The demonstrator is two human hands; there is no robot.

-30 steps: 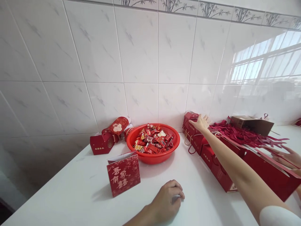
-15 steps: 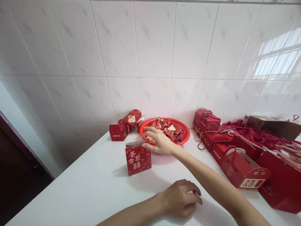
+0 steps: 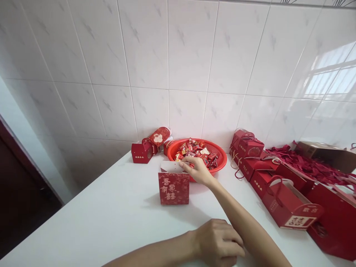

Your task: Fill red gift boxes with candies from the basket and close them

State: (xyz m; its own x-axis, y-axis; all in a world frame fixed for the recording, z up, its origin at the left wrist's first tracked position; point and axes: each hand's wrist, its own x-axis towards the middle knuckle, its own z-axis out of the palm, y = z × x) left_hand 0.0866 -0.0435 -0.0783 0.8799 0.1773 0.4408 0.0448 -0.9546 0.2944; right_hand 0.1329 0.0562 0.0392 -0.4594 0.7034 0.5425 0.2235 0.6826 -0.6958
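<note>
A red paper gift box (image 3: 174, 189) with pale Chinese characters stands upright, its top open and white inside. My right hand (image 3: 198, 170) reaches in from the lower right, and its thumb and fingers pinch the upper right rim of that box. Just behind it sits a red plastic basket (image 3: 221, 157) full of wrapped candies (image 3: 191, 148). My left hand (image 3: 219, 243) rests near the front of the white table (image 3: 105, 215), under the right forearm. Its fingers are loosely bent and slightly apart, with nothing seen in them; the palm is hidden.
Small red boxes (image 3: 141, 153) stand by the tiled wall (image 3: 186, 107), left of the basket. Along the right runs a row of red gift boxes (image 3: 289, 202) with cord handles. Dark red ribbons (image 3: 314, 159) and a cardboard box (image 3: 319, 150) lie behind them.
My right hand has closed from spread fingers onto the gift box's rim. The box has turned to face me more squarely. My left hand has shifted slightly toward me, and the view has tilted a little.
</note>
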